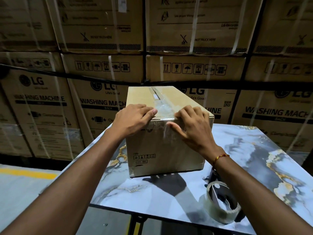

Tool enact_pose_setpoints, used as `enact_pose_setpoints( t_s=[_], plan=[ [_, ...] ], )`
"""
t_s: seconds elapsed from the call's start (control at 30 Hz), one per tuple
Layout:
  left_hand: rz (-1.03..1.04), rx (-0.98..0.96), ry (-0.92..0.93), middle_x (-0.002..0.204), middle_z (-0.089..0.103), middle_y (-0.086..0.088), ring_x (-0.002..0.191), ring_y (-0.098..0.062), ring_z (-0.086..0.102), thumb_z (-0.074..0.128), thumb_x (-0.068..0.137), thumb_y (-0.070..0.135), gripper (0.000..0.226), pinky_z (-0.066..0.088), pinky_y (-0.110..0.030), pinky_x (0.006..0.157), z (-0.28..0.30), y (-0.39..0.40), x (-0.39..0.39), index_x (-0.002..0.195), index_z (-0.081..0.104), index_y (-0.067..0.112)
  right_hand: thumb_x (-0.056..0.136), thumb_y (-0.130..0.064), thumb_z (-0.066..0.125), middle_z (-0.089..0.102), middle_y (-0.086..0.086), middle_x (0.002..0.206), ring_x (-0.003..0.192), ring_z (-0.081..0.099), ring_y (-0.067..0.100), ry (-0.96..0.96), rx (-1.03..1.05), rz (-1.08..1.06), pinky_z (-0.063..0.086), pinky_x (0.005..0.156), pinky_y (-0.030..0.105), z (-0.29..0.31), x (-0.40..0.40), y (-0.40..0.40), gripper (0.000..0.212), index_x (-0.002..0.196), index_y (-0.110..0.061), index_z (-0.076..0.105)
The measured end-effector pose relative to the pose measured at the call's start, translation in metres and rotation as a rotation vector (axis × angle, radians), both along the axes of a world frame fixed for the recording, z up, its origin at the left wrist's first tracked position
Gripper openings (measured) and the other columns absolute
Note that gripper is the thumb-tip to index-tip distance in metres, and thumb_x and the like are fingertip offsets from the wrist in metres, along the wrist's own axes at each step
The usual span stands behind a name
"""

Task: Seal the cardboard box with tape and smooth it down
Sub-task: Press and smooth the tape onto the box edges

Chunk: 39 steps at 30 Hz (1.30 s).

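Note:
A long brown cardboard box (152, 150) stands on a marble-patterned table (254, 158). Clear tape (160, 106) runs along its top seam and folds over the near edge onto the front face. My left hand (133, 117) lies flat on the near top corner, fingers pressing beside the tape. My right hand (191, 124) rests over the near top edge, fingers on the top and thumb pressing the tape end against the front face. Neither hand holds anything.
A roll of clear tape in a dispenser (220, 202) lies on the table near its front right, under my right forearm. Stacked washing-machine cartons (105, 68) form a wall behind the table. Grey floor with a yellow line (28, 173) is at the left.

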<state>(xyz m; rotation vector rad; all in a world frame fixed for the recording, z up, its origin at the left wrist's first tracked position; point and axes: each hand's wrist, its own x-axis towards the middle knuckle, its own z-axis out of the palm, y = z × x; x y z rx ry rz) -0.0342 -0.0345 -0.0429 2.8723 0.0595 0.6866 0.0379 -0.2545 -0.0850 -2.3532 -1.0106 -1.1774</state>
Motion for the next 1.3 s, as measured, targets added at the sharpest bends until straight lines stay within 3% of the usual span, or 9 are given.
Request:
enact_pose_setpoints(
  t_s=[0.07, 0.2, 0.37, 0.53, 0.77, 0.87, 1.03, 1.13, 1.3],
  plan=[
    [-0.005, -0.003, -0.003, 0.141, 0.058, 0.009, 0.131, -0.021, 0.050, 0.022, 0.099, 0.065, 0.057, 0.043, -0.040, 0.089, 0.000, 0.000, 0.000, 0.134, 0.059, 0.038, 0.096, -0.067, 0.035, 0.057, 0.002, 0.100, 0.091, 0.049, 0.026, 0.004, 0.025, -0.035, 0.037, 0.079, 0.043, 0.003, 0.002, 0.009, 0.051, 0.094, -0.020, 0.054],
    [-0.005, -0.006, -0.006, 0.137, 0.060, 0.010, 0.128, -0.020, 0.051, 0.023, 0.099, 0.064, 0.057, 0.042, -0.039, 0.084, -0.002, 0.001, 0.001, 0.133, 0.059, 0.038, 0.101, -0.058, 0.039, 0.059, 0.008, 0.100, 0.088, 0.052, 0.030, -0.099, 0.041, -0.119, 0.037, 0.077, 0.044, -0.011, 0.004, 0.020, 0.046, 0.097, -0.015, 0.055],
    [0.013, 0.002, -0.013, 0.140, 0.058, 0.011, 0.130, -0.021, 0.051, 0.022, 0.098, 0.065, 0.057, 0.042, -0.039, 0.085, -0.003, -0.001, 0.002, 0.134, 0.058, 0.039, 0.101, -0.055, 0.045, 0.060, 0.011, 0.109, 0.097, 0.053, 0.032, -0.107, 0.105, -0.132, 0.039, 0.093, 0.049, -0.026, 0.003, 0.027, 0.044, 0.102, -0.012, 0.055],
    [0.008, 0.016, -0.037, 0.137, 0.061, 0.009, 0.127, -0.022, 0.054, 0.017, 0.095, 0.070, 0.065, 0.049, -0.044, 0.090, -0.004, 0.002, 0.004, 0.132, 0.059, 0.039, 0.091, -0.072, 0.049, 0.059, 0.010, 0.126, 0.119, 0.054, 0.033, -0.081, 0.051, -0.102, 0.028, 0.115, 0.054, -0.035, 0.003, 0.022, 0.067, 0.118, -0.012, 0.057],
    [0.006, 0.022, -0.025, 0.138, 0.060, 0.008, 0.129, -0.021, 0.052, 0.018, 0.097, 0.068, 0.063, 0.048, -0.044, 0.090, -0.003, 0.000, 0.001, 0.134, 0.058, 0.038, 0.077, -0.087, 0.048, 0.048, 0.013, 0.147, 0.139, 0.043, 0.036, -0.050, -0.157, -0.122, 0.017, 0.122, 0.056, -0.036, -0.003, 0.005, 0.103, 0.144, -0.008, 0.043],
    [0.004, 0.022, -0.019, 0.138, 0.059, 0.009, 0.129, -0.021, 0.052, 0.018, 0.097, 0.068, 0.062, 0.049, -0.044, 0.089, -0.002, 0.001, 0.001, 0.134, 0.058, 0.039, 0.072, -0.084, 0.055, 0.046, 0.010, 0.149, 0.140, 0.040, 0.034, -0.013, -0.202, -0.101, 0.021, 0.120, 0.053, -0.029, -0.005, -0.001, 0.105, 0.147, -0.012, 0.038],
    [0.001, 0.025, -0.017, 0.137, 0.060, 0.011, 0.128, -0.020, 0.052, 0.019, 0.097, 0.068, 0.059, 0.049, -0.044, 0.089, -0.002, 0.002, 0.002, 0.132, 0.058, 0.040, 0.085, -0.081, 0.041, 0.058, -0.005, 0.132, 0.122, 0.050, 0.022, 0.047, -0.051, -0.028, 0.031, 0.100, 0.043, -0.005, 0.000, -0.010, 0.068, 0.127, -0.029, 0.056],
    [-0.007, 0.015, -0.012, 0.136, 0.060, 0.014, 0.127, -0.019, 0.052, 0.017, 0.096, 0.070, 0.061, 0.049, -0.043, 0.089, -0.004, 0.004, 0.003, 0.132, 0.058, 0.042, 0.084, -0.083, 0.033, 0.059, -0.008, 0.121, 0.116, 0.050, 0.020, 0.149, 0.017, -0.063, 0.030, 0.096, 0.041, 0.005, 0.012, -0.012, 0.066, 0.117, -0.032, 0.061],
    [-0.008, 0.033, -0.029, 0.132, 0.062, 0.016, 0.124, -0.017, 0.054, 0.016, 0.095, 0.071, 0.063, 0.049, -0.043, 0.087, -0.005, 0.006, 0.005, 0.130, 0.059, 0.042, 0.080, -0.081, 0.034, 0.060, -0.008, 0.121, 0.114, 0.049, 0.020, 0.217, 0.013, 0.018, 0.022, 0.090, 0.033, 0.009, 0.022, -0.019, 0.070, 0.120, -0.035, 0.067]
  ],
)
